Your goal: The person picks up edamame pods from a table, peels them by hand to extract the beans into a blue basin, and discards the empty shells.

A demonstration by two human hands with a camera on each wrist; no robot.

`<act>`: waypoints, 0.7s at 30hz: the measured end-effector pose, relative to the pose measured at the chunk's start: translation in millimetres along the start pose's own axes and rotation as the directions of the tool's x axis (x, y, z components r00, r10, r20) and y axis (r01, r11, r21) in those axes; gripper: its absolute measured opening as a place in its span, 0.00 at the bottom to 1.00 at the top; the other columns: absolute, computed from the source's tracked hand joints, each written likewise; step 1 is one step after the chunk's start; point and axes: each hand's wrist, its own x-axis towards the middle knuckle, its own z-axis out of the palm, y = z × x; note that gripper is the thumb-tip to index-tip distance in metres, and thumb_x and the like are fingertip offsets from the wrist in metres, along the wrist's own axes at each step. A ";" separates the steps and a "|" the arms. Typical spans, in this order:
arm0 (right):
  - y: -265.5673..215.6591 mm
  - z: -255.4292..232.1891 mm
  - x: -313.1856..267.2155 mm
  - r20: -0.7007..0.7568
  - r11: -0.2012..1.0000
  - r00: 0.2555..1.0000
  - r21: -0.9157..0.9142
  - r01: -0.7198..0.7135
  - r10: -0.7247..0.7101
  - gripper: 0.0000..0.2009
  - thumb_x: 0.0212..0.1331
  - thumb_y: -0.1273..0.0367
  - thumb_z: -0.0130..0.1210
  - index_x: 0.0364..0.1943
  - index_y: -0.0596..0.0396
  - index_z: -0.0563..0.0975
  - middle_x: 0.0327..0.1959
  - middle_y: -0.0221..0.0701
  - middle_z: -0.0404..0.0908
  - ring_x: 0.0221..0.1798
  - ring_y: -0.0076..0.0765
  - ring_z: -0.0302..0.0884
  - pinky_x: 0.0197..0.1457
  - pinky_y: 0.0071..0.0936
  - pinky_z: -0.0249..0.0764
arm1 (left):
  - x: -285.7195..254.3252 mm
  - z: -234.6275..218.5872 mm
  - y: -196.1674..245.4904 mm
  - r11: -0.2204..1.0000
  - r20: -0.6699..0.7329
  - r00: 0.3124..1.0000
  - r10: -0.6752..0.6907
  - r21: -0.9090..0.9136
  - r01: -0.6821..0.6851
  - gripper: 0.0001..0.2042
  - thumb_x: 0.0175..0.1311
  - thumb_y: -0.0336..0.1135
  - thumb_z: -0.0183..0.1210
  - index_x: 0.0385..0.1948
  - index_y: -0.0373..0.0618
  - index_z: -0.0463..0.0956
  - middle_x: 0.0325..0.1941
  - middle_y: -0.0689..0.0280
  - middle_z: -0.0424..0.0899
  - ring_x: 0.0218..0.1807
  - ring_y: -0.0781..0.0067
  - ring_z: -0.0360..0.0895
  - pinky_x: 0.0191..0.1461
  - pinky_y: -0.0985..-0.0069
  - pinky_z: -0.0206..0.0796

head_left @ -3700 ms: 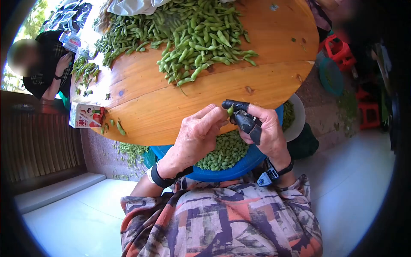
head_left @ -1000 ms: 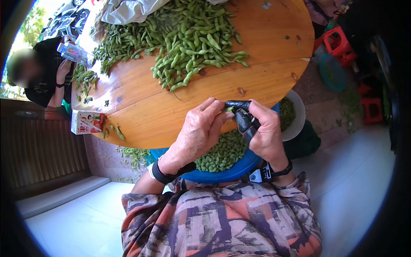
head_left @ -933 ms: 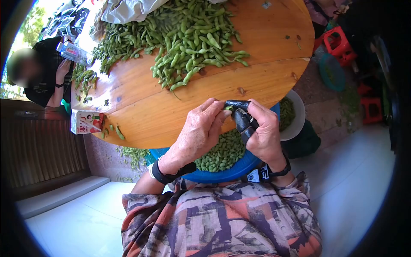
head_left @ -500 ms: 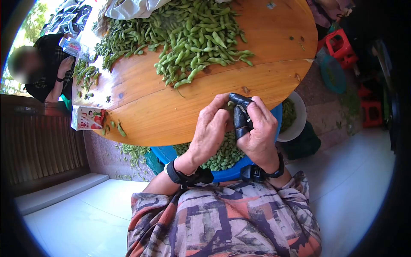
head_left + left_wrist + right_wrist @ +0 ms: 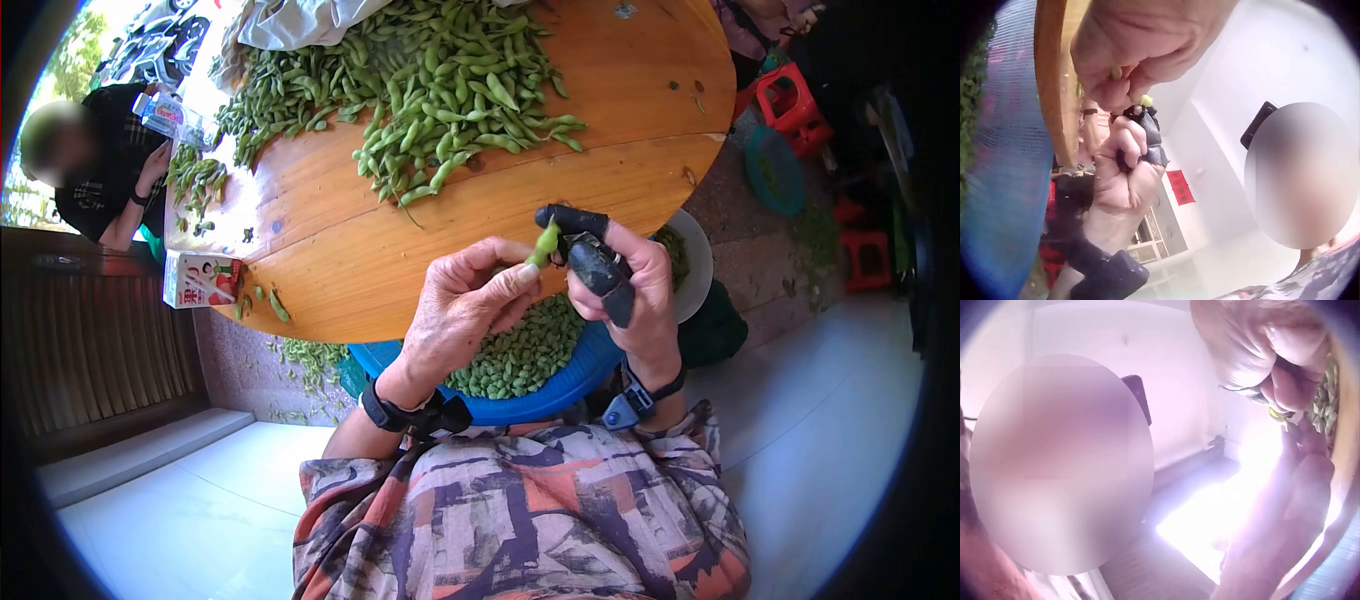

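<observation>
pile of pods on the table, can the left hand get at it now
Probably yes: in the head view only bare tabletop shows between the left hand and the pile, though it may need to release its pinched pod.

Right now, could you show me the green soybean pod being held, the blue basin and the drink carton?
Green soybean pod [image 5: 544,245]: head view, on the pod's middle.
Blue basin [image 5: 522,408]: head view, on its near rim.
Drink carton [image 5: 204,280]: head view, on its printed side.
</observation>
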 end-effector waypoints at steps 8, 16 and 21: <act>5.3 -3.3 -2.7 0.122 0.978 0.978 0.109 -0.180 0.166 0.21 0.65 0.67 0.50 0.57 0.70 0.72 0.23 0.22 0.73 0.18 0.10 0.62 0.20 0.10 0.56 | 2.1 -4.3 -2.4 0.991 -0.024 0.998 0.053 0.124 -0.049 0.05 0.64 0.29 0.64 0.31 0.39 0.79 0.29 0.74 0.79 0.27 0.91 0.68 0.28 0.89 0.59; 7.7 -2.1 -0.6 0.134 0.987 0.978 -0.016 -0.160 0.161 0.15 0.67 0.70 0.45 0.51 0.63 0.77 0.22 0.20 0.71 0.20 0.12 0.64 0.22 0.14 0.59 | -1.1 -8.9 -1.5 0.982 -0.022 0.998 0.058 0.182 -0.053 0.06 0.64 0.30 0.64 0.29 0.40 0.78 0.26 0.74 0.77 0.26 0.90 0.68 0.27 0.88 0.58; 17.3 -6.9 0.5 0.211 0.922 0.957 0.289 -0.257 0.201 0.14 0.66 0.69 0.45 0.49 0.61 0.78 0.23 0.19 0.71 0.21 0.12 0.65 0.23 0.13 0.60 | 2.4 -7.7 -6.7 0.936 0.103 0.982 -0.159 -0.301 0.183 0.07 0.67 0.33 0.61 0.30 0.44 0.74 0.23 0.74 0.72 0.17 0.88 0.58 0.18 0.84 0.43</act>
